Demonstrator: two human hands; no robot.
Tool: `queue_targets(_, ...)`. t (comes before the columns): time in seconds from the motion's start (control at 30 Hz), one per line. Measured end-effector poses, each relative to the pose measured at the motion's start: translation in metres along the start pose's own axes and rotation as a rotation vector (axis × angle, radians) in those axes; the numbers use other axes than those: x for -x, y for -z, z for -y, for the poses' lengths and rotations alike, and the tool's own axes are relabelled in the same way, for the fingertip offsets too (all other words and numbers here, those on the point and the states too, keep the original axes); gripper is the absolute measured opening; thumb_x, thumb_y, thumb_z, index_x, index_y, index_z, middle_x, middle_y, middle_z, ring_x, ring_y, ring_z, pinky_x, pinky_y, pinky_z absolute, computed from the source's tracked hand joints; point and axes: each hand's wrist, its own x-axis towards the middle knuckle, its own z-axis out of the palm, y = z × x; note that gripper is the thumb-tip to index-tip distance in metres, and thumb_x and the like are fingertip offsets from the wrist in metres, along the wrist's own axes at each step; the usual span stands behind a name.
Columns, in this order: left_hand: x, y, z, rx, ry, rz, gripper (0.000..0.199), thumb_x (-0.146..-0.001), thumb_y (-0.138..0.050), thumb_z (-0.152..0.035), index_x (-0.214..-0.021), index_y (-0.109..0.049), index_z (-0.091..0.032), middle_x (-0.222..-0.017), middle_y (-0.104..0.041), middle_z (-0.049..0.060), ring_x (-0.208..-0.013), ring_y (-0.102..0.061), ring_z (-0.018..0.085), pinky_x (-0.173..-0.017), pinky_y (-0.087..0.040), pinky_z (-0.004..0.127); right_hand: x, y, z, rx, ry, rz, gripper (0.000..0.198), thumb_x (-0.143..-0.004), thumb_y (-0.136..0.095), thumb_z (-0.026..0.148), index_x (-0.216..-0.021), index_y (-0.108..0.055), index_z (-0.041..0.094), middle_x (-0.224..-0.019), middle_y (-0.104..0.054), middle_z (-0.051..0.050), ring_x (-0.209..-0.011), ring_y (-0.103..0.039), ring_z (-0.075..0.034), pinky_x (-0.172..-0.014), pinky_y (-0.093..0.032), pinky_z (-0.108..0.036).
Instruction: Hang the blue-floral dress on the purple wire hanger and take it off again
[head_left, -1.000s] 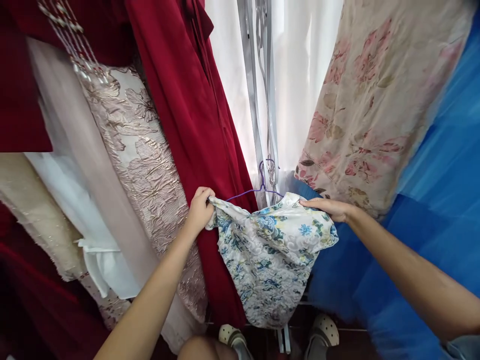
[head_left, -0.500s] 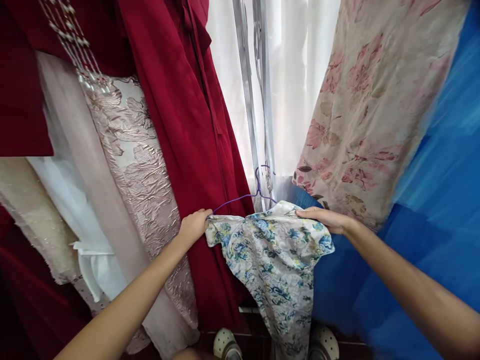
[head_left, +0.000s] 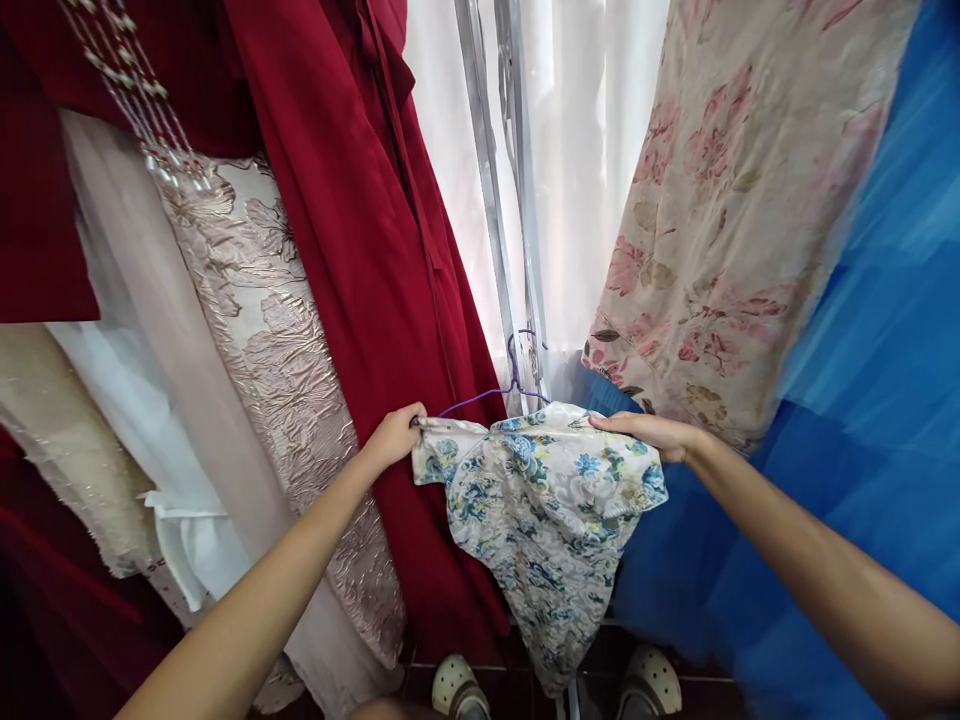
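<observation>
A white dress with blue and yellow flowers (head_left: 544, 500) hangs from a thin purple hanger (head_left: 514, 385) in front of me. My left hand (head_left: 395, 436) is closed on the edge of the garment's left sleeve. At the other shoulder, my right hand (head_left: 651, 432) pinches the cloth, thumb on top and fingers underneath. The hanger's hook rises near a grey metal rack post (head_left: 491, 190); whether it rests on the metal I cannot tell. Most of the hanger's arms are hidden inside the dress.
Long dark red garments (head_left: 352, 230) and a shiny pink brocade one (head_left: 274, 330) hang at left. To the right are a beige floral garment (head_left: 697, 230) and blue tulle (head_left: 847, 400). A white curtain (head_left: 592, 130) hangs behind. My clogs (head_left: 455, 685) stand on dark tiles.
The lower part of the floral dress has swung up and away, so its hem now shows above the floor. My left hand has risen slightly, straightening the sleeve. The view has shifted a little.
</observation>
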Motion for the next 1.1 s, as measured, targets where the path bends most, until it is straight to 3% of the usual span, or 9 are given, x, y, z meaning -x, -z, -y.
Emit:
queue_targets(0.13, 0.011, -0.006, 0.012, 0.012, -0.038, 0.077, 0.019, -0.065, -0.053, -0.004, -0.068, -0.061, -0.021, -0.069, -0.066, 0.000, -0.068, -0.060, 0.018, -0.066, -0.041, 0.026, -0.002, 0.000, 0.000, -0.043, -0.004, 0.032, 0.034, -0.095, -0.065, 0.042, -0.101, -0.074, 0.009, -0.086, -0.082, -0.010, -0.066, -0.078, -0.019, -0.062, -0.065, -0.026)
queue_targets(0.33, 0.005, 0.001, 0.006, 0.029, 0.007, -0.102, 0.020, -0.068, -0.052, -0.005, -0.070, -0.064, -0.022, -0.070, -0.066, 0.001, -0.065, -0.058, 0.019, -0.064, -0.037, 0.028, -0.002, 0.001, 0.004, -0.067, -0.054, 0.080, 0.032, -0.096, -0.065, 0.039, -0.101, -0.073, 0.008, -0.086, -0.082, -0.010, -0.067, -0.078, -0.020, -0.062, -0.065, -0.027)
queue_targets(0.5, -0.015, 0.015, -0.028, 0.146, 0.016, -0.324, 0.017, -0.075, -0.050, -0.011, -0.082, -0.063, -0.020, -0.076, -0.066, 0.001, -0.067, -0.059, 0.017, -0.066, -0.041, 0.026, -0.001, 0.001, 0.005, -0.042, -0.081, 0.058, 0.036, -0.093, -0.067, 0.043, -0.100, -0.074, 0.009, -0.087, -0.081, -0.012, -0.068, -0.078, -0.020, -0.061, -0.064, -0.026)
queue_targets(0.63, -0.029, 0.009, -0.069, 0.280, -0.046, -0.350, 0.015, -0.082, -0.045, -0.014, -0.092, -0.055, -0.020, -0.090, -0.068, 0.001, -0.075, -0.064, 0.015, -0.066, -0.046, 0.022, -0.003, -0.004, 0.001, 0.037, -0.063, -0.046, 0.040, -0.087, -0.072, 0.050, -0.096, -0.074, 0.011, -0.087, -0.081, -0.012, -0.067, -0.076, -0.021, -0.060, -0.062, -0.027)
queue_targets(0.73, -0.032, 0.000, -0.082, 0.331, -0.073, -0.300, 0.017, -0.086, -0.048, -0.019, -0.102, -0.055, -0.021, -0.100, -0.070, 0.002, -0.078, -0.067, 0.015, -0.070, -0.048, 0.023, -0.004, -0.005, -0.006, 0.199, 0.095, -0.180, 0.046, -0.084, -0.071, 0.059, -0.095, -0.073, 0.014, -0.091, -0.079, -0.010, -0.071, -0.073, -0.020, -0.064, -0.059, -0.026)
queue_targets(0.87, -0.014, -0.009, -0.073, 0.321, -0.051, -0.275, 0.024, -0.098, -0.042, -0.039, -0.099, -0.058, -0.020, -0.088, -0.070, 0.003, -0.079, -0.066, 0.018, -0.074, -0.047, 0.026, 0.000, -0.010, -0.022, 0.521, 0.455, -0.588, 0.052, -0.085, -0.069, 0.059, -0.120, -0.063, 0.021, -0.116, -0.071, -0.009, -0.097, -0.067, -0.023, -0.081, -0.054, -0.031)
queue_targets(0.93, 0.002, -0.013, -0.065, 0.289, -0.079, -0.251, 0.030, -0.100, -0.041, -0.043, -0.095, -0.060, -0.020, -0.085, -0.070, 0.002, -0.080, -0.065, 0.019, -0.075, -0.046, 0.025, 0.005, -0.016, -0.034, 0.675, 0.639, -0.720, 0.045, -0.089, -0.065, 0.054, -0.121, -0.062, 0.024, -0.120, -0.067, -0.008, -0.102, -0.063, -0.024, -0.086, -0.050, -0.032)
queue_targets(1.0, 0.017, -0.015, -0.060, 0.245, -0.107, -0.235, 0.030, -0.100, -0.041, -0.042, -0.092, -0.061, -0.021, -0.085, -0.069, 0.002, -0.081, -0.065, 0.019, -0.076, -0.044, 0.025, 0.009, -0.024, -0.045, 0.778, 0.750, -0.743, 0.031, -0.095, -0.056, 0.051, -0.105, -0.067, 0.023, -0.099, -0.069, -0.005, -0.086, -0.061, -0.021, -0.077, -0.047, -0.029)
queue_targets(1.1, 0.028, -0.012, -0.058, 0.187, -0.115, -0.251, 0.029, -0.100, -0.041, -0.039, -0.093, -0.063, -0.022, -0.091, -0.071, 0.003, -0.086, -0.066, 0.020, -0.078, -0.043, 0.025, 0.014, -0.032, -0.045, 0.760, 0.795, -0.781, 0.032, -0.098, -0.052, 0.048, -0.087, -0.067, 0.021, -0.068, -0.060, 0.000, -0.061, -0.048, -0.018, -0.059, -0.037, -0.027)
